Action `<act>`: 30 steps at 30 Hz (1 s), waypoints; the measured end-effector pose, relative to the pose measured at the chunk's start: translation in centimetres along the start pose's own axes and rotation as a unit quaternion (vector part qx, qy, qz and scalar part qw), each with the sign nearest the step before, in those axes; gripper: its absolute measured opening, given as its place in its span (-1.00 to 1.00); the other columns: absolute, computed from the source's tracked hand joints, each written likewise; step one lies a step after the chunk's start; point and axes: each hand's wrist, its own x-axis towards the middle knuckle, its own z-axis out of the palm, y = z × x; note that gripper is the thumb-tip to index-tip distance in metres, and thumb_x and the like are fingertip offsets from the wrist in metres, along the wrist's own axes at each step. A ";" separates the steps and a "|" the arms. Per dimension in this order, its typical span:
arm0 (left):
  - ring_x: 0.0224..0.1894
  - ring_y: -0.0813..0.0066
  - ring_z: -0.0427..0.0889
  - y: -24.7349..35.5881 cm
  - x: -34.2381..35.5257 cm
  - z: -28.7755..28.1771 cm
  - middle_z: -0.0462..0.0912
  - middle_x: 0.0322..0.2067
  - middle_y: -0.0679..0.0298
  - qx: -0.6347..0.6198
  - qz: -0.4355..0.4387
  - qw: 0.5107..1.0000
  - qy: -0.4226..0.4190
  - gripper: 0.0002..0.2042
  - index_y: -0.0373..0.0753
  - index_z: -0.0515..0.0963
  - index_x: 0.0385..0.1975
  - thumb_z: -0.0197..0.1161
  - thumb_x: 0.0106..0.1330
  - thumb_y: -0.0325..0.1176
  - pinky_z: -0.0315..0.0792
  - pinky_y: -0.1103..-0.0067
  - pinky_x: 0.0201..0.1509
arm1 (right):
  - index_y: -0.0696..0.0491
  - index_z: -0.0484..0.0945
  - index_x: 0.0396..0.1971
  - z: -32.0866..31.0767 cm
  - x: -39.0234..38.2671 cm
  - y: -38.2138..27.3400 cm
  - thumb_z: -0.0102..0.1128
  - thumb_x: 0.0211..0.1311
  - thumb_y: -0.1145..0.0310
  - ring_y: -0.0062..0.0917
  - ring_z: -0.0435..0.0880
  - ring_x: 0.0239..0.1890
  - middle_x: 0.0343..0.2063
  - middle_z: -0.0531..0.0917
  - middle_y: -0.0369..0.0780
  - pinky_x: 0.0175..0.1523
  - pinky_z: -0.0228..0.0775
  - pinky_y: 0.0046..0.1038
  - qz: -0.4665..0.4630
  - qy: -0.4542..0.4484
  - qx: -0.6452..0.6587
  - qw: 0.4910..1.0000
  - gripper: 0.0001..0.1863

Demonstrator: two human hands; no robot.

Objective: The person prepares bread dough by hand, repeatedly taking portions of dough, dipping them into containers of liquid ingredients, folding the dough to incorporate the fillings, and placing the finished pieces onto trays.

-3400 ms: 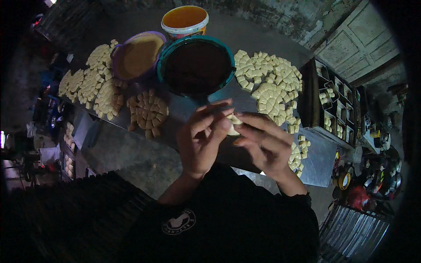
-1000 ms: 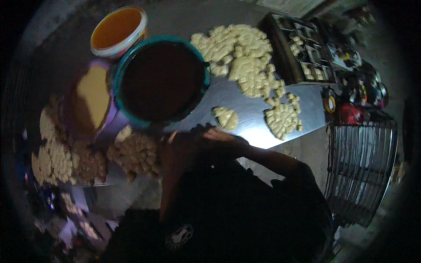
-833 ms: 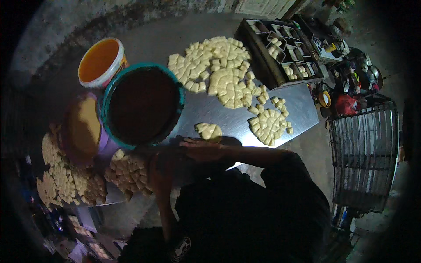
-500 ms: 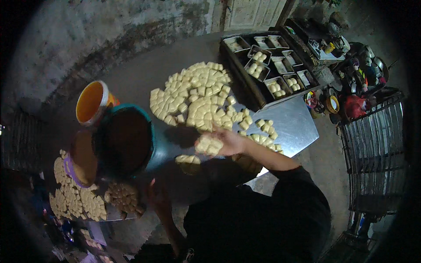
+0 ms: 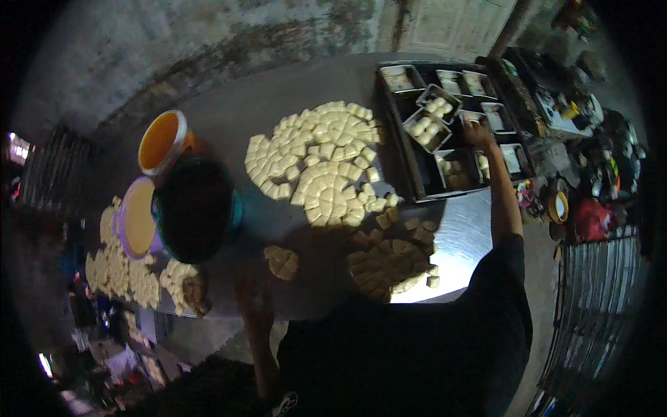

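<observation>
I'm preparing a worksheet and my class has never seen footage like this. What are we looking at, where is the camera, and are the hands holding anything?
There is no machine here: a person works with two bare hands. The camera, the left of two fisheyes, is worn on the head and looks down, so straight edges bend near the rim. On the metal table lie flat clusters of pale cut dough, beside a green tub, a purple tub and an orange bucket. The right hand reaches over small metal tins in a dark tray; the left hand is in shadow near the table's front edge. Whether either holds anything cannot be seen clearly.
</observation>
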 end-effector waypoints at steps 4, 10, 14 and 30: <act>0.04 0.17 0.48 1.2 -0.1 0.2 0.54 -0.03 0.17 0.005 0.007 1.000 0.009 -0.76 -0.27 0.53 -0.16 0.28 0.15 -0.52 0.40 0.36 0.05 | 0.06 0.43 0.16 -7.2 -4.4 -5.2 0.20 0.22 0.28 -0.09 0.48 0.11 0.06 0.51 0.03 0.14 0.33 -0.33 -0.042 0.188 0.193 0.962 -0.51; -0.04 0.16 0.51 1.3 -2.2 3.0 0.57 -0.13 0.16 0.021 0.022 1.000 -0.001 -0.70 -0.26 0.52 -0.13 0.31 0.09 -0.52 0.41 0.37 0.04 | 0.09 0.68 -0.50 -12.3 -16.1 -18.8 0.25 0.21 0.35 -0.26 0.52 -0.74 -0.72 0.57 -0.08 -0.58 0.30 -0.34 -0.169 0.028 0.320 0.932 -0.84; -0.07 0.14 0.54 3.7 -2.2 4.9 0.60 -0.17 0.16 0.042 0.017 0.998 -0.036 -0.68 -0.22 0.52 -0.07 0.29 0.13 -0.47 0.41 0.35 0.05 | 0.15 0.59 -0.47 -6.5 -17.0 -22.7 0.24 0.06 0.47 -0.06 0.60 -0.49 -0.59 0.59 0.00 -0.38 0.44 -0.19 -0.230 0.061 0.267 0.934 -0.93; -0.14 0.29 0.59 10.3 1.6 -1.1 0.50 -0.17 0.15 -0.266 -0.064 0.954 0.121 -0.75 -0.26 0.51 -0.09 0.27 0.23 -0.50 0.51 0.51 -0.09 | 0.22 0.61 -0.17 -19.5 -29.8 -33.2 0.25 0.04 0.69 -0.51 0.56 -0.08 -0.18 0.62 -0.18 0.06 0.36 -0.50 -0.238 -0.264 0.733 0.580 -0.71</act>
